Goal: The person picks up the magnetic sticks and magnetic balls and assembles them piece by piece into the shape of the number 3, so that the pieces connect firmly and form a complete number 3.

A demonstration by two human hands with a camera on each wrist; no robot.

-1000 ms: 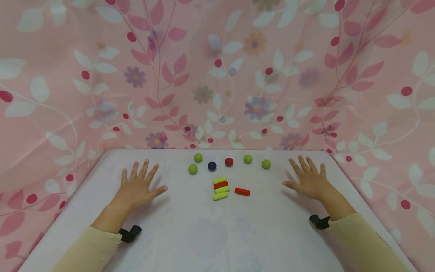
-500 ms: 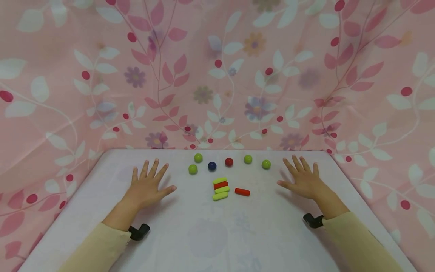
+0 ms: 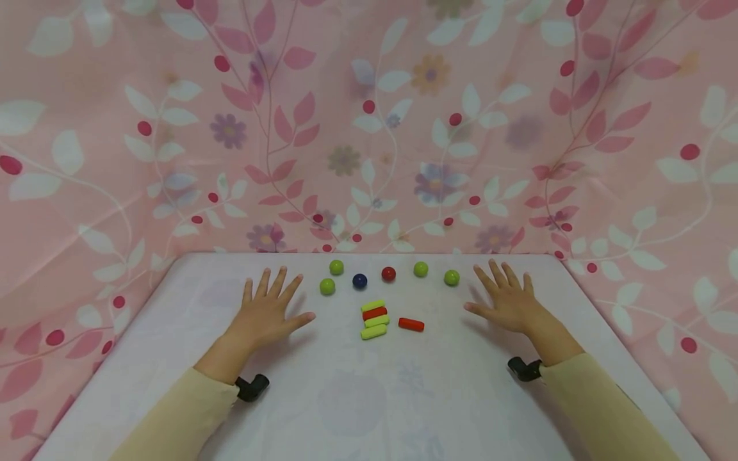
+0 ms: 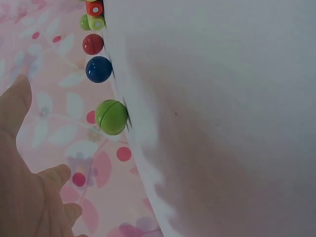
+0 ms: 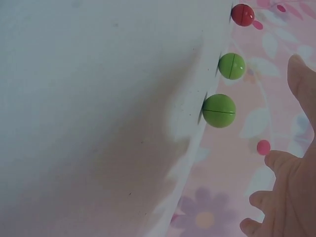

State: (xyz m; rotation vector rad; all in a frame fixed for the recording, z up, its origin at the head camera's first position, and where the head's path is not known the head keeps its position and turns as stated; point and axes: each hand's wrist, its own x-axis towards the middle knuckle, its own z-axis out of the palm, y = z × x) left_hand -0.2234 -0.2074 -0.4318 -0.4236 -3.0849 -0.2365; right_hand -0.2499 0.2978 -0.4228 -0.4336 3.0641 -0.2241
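My left hand [image 3: 265, 317] hovers palm down over the left of the table, fingers spread, holding nothing. Nearest to it is a green ball [image 3: 327, 286], with another green ball [image 3: 337, 267] behind. On the right, my right hand [image 3: 507, 304] is likewise spread above the table and holds nothing, close to a green ball [image 3: 451, 278]. Between the hands lie a dark blue ball [image 3: 360, 282], a red ball [image 3: 389, 274] and a further green ball [image 3: 421, 269]. In front of them, yellow-green sticks [image 3: 373, 331] and a red stick [image 3: 375, 314] lie side by side; another red stick [image 3: 411, 324] lies apart.
A white cloth covers the table [image 3: 352, 403]. Behind and at both sides hangs a pink floral curtain [image 3: 369, 128], meeting the table's back edge. Each wrist wears a black camera mount, one by the left sleeve [image 3: 179, 416] and one by the right sleeve [image 3: 599, 410].
Both hands have moved inward, the left hand rightward and the right hand leftward, fingers still spread. The balls and sticks have stayed where they were.
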